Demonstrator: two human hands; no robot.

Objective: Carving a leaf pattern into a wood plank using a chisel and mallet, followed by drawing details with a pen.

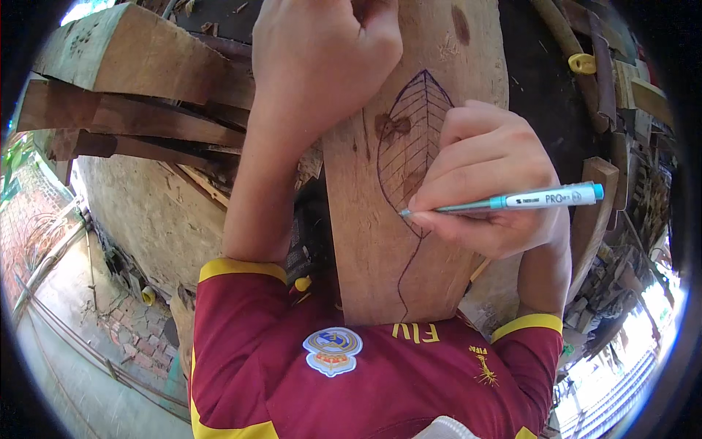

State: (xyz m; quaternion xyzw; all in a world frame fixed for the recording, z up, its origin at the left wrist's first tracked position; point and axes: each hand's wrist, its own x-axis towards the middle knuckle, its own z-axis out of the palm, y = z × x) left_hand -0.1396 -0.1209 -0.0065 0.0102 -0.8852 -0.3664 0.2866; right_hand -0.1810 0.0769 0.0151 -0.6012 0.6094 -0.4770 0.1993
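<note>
My right hand [490, 179] is closed round a white and teal pen [537, 199]. The pen's tip touches the wooden board [380, 271] at the lower left edge of a drawn leaf [417, 157]. Dark lines form the leaf's outline, midrib, slanted veins and a wavy stem running down toward my shirt. My right fingers cover part of the leaf's right side. My left hand [325, 51] rests at the far left edge of the board, its fingers curled and partly cut off by the top of the picture. Whatever it may hold is hidden.
Thick curved wooden pieces [131, 58] are stacked at the left, above a pale wooden surface [139, 205]. More wood scraps [621, 146] and a yellow ring-shaped piece [582, 64] lie at the right. The board's near end meets my maroon shirt [409, 380].
</note>
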